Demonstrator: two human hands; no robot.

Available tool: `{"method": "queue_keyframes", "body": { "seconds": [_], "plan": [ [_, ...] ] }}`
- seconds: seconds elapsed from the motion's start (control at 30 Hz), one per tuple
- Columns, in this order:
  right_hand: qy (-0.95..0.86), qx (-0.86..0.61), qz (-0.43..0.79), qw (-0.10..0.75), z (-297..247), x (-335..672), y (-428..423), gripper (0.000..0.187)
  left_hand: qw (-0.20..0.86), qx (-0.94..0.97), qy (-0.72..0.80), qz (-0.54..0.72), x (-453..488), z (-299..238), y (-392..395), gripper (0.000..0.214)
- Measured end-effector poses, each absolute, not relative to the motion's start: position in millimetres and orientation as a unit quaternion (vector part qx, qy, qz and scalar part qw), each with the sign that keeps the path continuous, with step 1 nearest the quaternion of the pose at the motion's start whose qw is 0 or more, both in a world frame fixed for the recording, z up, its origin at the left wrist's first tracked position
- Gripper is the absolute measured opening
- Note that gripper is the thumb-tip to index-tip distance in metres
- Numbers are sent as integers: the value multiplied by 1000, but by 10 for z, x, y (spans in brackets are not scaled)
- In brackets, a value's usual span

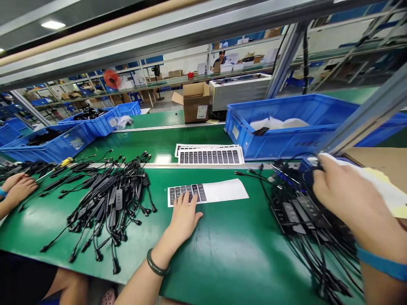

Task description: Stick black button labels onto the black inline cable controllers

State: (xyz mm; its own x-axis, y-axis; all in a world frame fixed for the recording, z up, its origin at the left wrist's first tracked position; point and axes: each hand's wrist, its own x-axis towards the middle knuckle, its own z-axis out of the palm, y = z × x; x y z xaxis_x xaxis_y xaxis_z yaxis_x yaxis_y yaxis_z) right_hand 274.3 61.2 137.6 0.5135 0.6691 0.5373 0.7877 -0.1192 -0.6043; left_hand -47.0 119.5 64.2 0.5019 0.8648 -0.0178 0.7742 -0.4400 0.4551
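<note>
My left hand [185,216] lies with its fingers spread on a sheet of dark labels [225,191]; the labels cover the left part of the sheet, and its right part is bare white backing. My right hand [346,195], slightly blurred, is closed on a white cloth or paper [375,178] at the right. Just below it lies a heap of black cables with flat button controllers [299,216]. Left of my left hand is another pile of such cables [111,199]. More label sheets [210,156] lie behind, on the metal strip.
A blue bin [270,146] holding white material stands at the back right, beside a slanted metal post [372,110]. An open carton [195,103] and more blue bins [63,140] stand further back. At the left, a co-worker's hands [20,188] are near a yellow-handled screwdriver [65,162].
</note>
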Motion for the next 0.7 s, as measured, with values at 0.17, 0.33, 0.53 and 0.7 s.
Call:
{"method": "queue_keyframes", "body": {
  "seconds": [0.17,0.33,0.53,0.7],
  "plan": [
    [-616,-695,-44,368,1181,2299,933,18,192,856,476,63,-430,575,1182,41],
    [-688,-638,98,332,528,1578,1487,13,175,865,466,62,-421,505,1207,46],
    [-686,-605,141,379,426,1418,1471,16,138,868,474,58,-410,534,1182,44],
    [-566,-598,204,529,657,1606,1186,23,73,826,558,35,-533,743,1446,37]
  ]
}}
